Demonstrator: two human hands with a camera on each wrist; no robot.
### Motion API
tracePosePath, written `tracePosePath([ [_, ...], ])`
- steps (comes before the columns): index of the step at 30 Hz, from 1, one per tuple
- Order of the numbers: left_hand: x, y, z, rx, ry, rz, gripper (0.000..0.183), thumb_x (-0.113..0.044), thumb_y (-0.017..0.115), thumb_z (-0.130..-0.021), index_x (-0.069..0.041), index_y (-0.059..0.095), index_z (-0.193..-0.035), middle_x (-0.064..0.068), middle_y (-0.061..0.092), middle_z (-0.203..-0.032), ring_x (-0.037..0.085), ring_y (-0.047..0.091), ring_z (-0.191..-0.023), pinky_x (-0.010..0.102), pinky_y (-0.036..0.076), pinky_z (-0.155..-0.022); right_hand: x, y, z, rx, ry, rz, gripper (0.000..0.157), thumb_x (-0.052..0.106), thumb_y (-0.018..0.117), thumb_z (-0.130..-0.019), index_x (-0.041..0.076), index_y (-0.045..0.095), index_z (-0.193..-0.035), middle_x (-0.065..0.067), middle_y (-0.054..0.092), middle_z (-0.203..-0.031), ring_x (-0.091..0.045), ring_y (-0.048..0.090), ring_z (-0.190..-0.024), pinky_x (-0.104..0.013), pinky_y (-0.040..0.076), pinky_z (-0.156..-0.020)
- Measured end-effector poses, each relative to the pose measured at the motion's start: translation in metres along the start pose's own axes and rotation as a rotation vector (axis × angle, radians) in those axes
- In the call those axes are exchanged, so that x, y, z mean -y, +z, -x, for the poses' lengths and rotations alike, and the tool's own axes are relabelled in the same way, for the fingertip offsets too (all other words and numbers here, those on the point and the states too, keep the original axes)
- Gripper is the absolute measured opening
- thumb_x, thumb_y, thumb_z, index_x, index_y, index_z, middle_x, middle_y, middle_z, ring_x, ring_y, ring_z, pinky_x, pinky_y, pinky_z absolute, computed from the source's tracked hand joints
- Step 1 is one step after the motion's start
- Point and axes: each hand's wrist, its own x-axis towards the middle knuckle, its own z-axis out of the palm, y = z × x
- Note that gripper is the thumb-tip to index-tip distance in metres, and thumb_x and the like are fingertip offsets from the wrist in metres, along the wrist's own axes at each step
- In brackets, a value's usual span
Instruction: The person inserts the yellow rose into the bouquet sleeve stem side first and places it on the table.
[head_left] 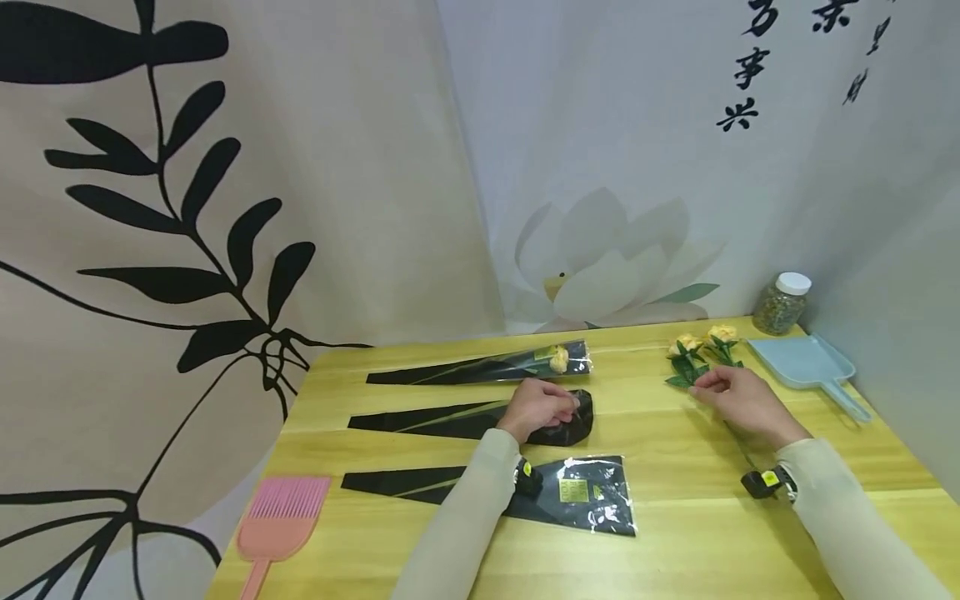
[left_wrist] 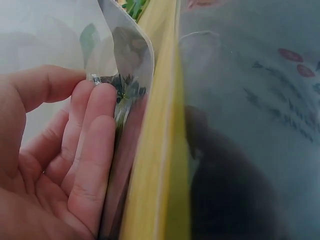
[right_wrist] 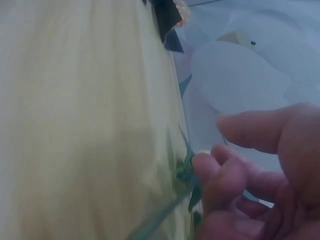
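Three black-and-clear flower sleeves lie roughly parallel on the table. My left hand (head_left: 536, 408) pinches the mouth of the middle sleeve (head_left: 438, 419) between thumb and fingertips; its film (left_wrist: 134, 50) stands raised and bulges open in the left wrist view. The far sleeve (head_left: 480, 367) contains one yellow flower (head_left: 559, 359), and the near sleeve (head_left: 551, 496) lies flat. Two yellow artificial flowers (head_left: 686, 343) with green leaves lie at the right. My right hand (head_left: 746, 404) is over their stems; in the right wrist view its thumb stands apart from the bent fingers, beside a green stem (right_wrist: 162, 215).
A light blue dustpan (head_left: 802, 362) lies at the right edge, with a white-lidded jar (head_left: 782, 304) behind it. A pink brush-shaped dustpan (head_left: 281, 525) lies at the front left. Printed curtains (head_left: 375, 167) hang behind the wooden table (head_left: 675, 550).
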Motion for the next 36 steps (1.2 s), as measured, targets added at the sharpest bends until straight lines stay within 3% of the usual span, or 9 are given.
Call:
tracePosePath([
  [9, 0.001, -0.003, 0.001, 0.019, 0.011, 0.0, 0.013, -0.024, 0.085, -0.09, -0.012, 0.082, -0.096, 0.001, 0.08, -0.087, 0.013, 0.076, -0.076, 0.031, 0.064, -0.074, -0.017, -0.007, 0.016, 0.037, 0.076, 0.013, 0.048, 0.037, 0.068, -0.104, -0.007, 0.063, -0.124, -0.016, 0.07, -0.106, -0.02, 0.062, -0.087, -0.033, 0.05, -0.071],
  [18, -0.001, -0.002, 0.001, 0.045, 0.032, 0.015, 0.013, -0.023, 0.084, -0.09, -0.012, 0.082, -0.096, 0.001, 0.081, -0.088, 0.013, 0.076, -0.076, 0.031, 0.064, -0.073, -0.026, -0.003, 0.02, 0.095, 0.082, 0.027, 0.039, 0.032, 0.072, -0.101, -0.004, 0.067, -0.116, -0.01, 0.07, -0.097, -0.02, 0.061, -0.073, -0.034, 0.051, -0.061],
  [25, 0.001, -0.004, 0.001, 0.036, 0.029, 0.023, 0.015, -0.024, 0.085, -0.091, -0.012, 0.082, -0.098, 0.001, 0.081, -0.088, 0.014, 0.076, -0.077, 0.032, 0.064, -0.075, -0.019, 0.0, 0.017, 0.1, 0.077, -0.039, 0.036, 0.028, 0.073, -0.101, -0.003, 0.067, -0.116, -0.007, 0.067, -0.09, -0.019, 0.061, -0.067, -0.033, 0.054, -0.057],
  [31, 0.002, -0.004, 0.002, 0.042, 0.028, 0.029, 0.015, -0.025, 0.084, -0.091, -0.012, 0.082, -0.098, 0.001, 0.081, -0.089, 0.014, 0.076, -0.078, 0.032, 0.064, -0.076, -0.007, 0.003, 0.01, 0.114, 0.065, -0.074, 0.039, 0.032, 0.068, -0.104, -0.003, 0.065, -0.121, -0.003, 0.06, -0.078, -0.017, 0.057, -0.06, -0.031, 0.05, -0.054],
  [36, 0.002, -0.004, 0.002, 0.044, 0.02, 0.024, 0.015, -0.025, 0.084, -0.091, -0.013, 0.082, -0.099, 0.0, 0.081, -0.09, 0.014, 0.076, -0.078, 0.032, 0.064, -0.076, 0.008, 0.008, -0.001, 0.126, 0.068, -0.149, 0.043, 0.033, 0.065, -0.107, -0.005, 0.061, -0.126, -0.006, 0.07, -0.081, -0.013, 0.055, -0.057, -0.03, 0.05, -0.052],
])
